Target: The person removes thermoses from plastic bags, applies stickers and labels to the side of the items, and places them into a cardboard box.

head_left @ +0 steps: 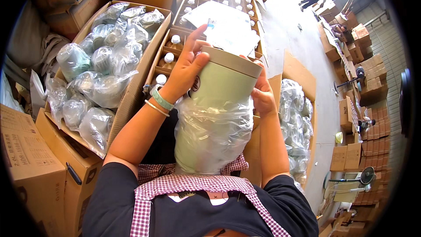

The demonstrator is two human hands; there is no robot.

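Note:
In front of my chest is a pale green cylindrical container with a beige band at its top rim. A clear plastic bag wraps its lower part, with the upper part bare. My left hand grips it at the upper left, thumb against the rim and index finger stretched out upward. On the opposite side my right hand holds it just below the rim, some fingers hidden behind it. Just beyond the rim lie white sheets, which look like paper or plastic, on a box of white-capped bottles.
To my left stands an open carton of plastic-wrapped containers. Closed cartons sit nearer, a black marker-like object on one. Another carton of wrapped goods is at my right. A fan and stacked boxes line the far right.

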